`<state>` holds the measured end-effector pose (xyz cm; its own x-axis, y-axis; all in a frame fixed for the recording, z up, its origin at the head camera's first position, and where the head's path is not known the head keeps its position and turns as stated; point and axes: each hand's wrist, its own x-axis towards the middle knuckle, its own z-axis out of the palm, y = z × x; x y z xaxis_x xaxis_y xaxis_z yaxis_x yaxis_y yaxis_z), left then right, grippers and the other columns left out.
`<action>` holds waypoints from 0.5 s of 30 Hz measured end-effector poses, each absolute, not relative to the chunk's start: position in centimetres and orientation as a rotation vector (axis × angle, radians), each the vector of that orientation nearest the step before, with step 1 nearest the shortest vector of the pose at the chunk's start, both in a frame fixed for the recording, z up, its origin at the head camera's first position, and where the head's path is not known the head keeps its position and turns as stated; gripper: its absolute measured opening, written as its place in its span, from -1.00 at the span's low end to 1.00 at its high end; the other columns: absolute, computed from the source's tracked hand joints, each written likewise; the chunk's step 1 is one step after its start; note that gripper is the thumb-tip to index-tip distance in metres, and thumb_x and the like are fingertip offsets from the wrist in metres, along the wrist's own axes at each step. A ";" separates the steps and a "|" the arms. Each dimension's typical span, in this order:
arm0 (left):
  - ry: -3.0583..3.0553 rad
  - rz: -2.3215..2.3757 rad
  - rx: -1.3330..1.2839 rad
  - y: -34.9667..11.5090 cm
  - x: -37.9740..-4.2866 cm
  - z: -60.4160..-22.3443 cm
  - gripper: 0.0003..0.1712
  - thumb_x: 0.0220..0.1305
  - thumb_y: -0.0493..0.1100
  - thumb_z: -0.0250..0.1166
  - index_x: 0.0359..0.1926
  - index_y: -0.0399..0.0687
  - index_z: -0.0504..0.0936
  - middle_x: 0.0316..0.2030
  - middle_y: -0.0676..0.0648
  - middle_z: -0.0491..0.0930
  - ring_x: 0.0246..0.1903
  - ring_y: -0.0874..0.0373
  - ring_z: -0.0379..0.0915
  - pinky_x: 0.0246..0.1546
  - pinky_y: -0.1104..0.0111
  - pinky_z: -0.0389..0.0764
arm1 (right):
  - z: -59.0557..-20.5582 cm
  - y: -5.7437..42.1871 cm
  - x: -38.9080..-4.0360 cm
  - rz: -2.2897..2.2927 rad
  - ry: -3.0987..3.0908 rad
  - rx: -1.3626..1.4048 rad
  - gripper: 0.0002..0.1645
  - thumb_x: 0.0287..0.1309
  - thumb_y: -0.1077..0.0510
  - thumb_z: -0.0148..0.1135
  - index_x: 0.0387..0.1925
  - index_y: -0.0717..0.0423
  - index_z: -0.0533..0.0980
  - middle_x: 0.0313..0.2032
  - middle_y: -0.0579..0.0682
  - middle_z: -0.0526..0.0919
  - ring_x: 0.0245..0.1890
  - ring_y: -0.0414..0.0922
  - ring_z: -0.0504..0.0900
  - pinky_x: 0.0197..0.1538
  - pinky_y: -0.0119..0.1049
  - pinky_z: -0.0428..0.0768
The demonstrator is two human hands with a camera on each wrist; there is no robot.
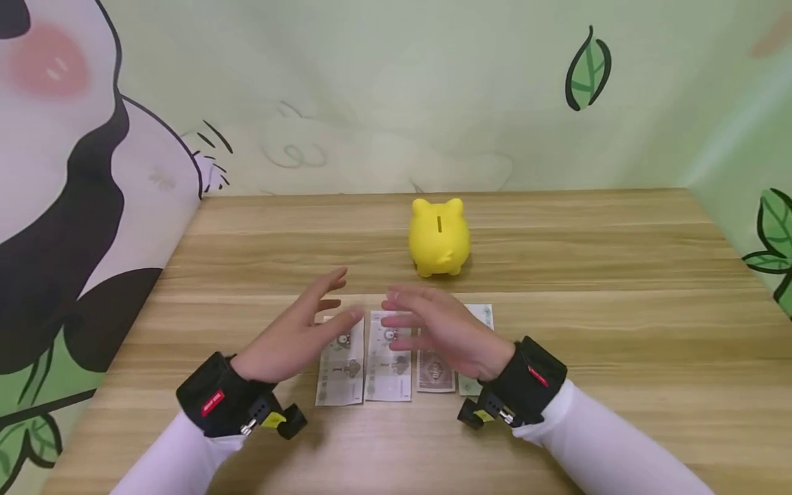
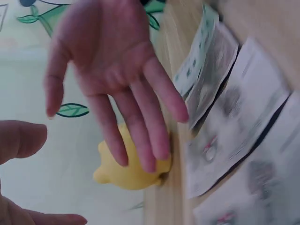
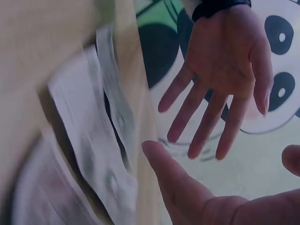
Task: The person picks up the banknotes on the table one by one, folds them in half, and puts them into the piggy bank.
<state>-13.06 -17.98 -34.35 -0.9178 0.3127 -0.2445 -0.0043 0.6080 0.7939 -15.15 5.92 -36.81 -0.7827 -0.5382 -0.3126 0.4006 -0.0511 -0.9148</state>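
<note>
Above edges of the notes (image 1: 386, 377), left hand (image 1: 289, 342) and right hand (image 1: 450, 331) spread fingers (image 2: 135, 129) wide, room between.

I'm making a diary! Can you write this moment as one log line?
paper notes: in a row on table | yellow piggy bank: upright beyond notes | left hand: holds nothing | right hand: holds nothing

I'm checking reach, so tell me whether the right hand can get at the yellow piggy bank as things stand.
Probably yes: the right hand looks empty, the yellow piggy bank stands just beyond it, and in the head view only bare tabletop shows between them.
</note>
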 end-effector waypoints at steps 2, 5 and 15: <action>2.427 1.271 0.208 -18.7 -12.4 -34.4 -0.08 0.53 0.24 0.14 0.67 0.15 -0.10 0.62 -0.18 0.00 0.56 -0.29 0.07 0.40 -0.27 0.35 | -37.3 5.6 -14.7 -1.885 1.540 -0.147 -0.27 0.58 0.02 -0.04 0.55 0.34 0.10 0.52 0.33 0.23 0.48 0.26 0.36 0.35 0.05 0.58; 2.347 1.360 0.151 -19.6 -11.5 -34.5 -0.09 0.54 0.19 0.14 0.67 0.09 -0.10 0.63 -0.21 -0.05 0.57 -0.31 0.04 0.44 -0.26 0.29 | -37.8 5.2 -14.1 -1.863 1.482 -0.153 -0.26 0.57 0.00 -0.05 0.54 0.35 0.09 0.53 0.37 0.21 0.49 0.29 0.33 0.37 0.07 0.56; 2.026 1.634 -0.054 -21.9 -9.5 -35.6 -0.13 0.60 0.07 0.06 0.67 -0.03 -0.18 0.64 -0.34 -0.19 0.56 -0.31 0.05 0.51 -0.07 0.30 | -39.1 4.4 -13.1 -1.874 1.397 -0.128 -0.24 0.52 0.01 -0.01 0.51 0.39 0.12 0.52 0.43 0.17 0.47 0.34 0.33 0.34 0.12 0.57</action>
<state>-9.54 -21.86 -35.57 -0.8579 0.2916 -0.4231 -0.3518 0.2668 0.8973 -13.10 4.36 -39.13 -0.6908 -0.6301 -0.3545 0.5197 -0.0920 -0.8494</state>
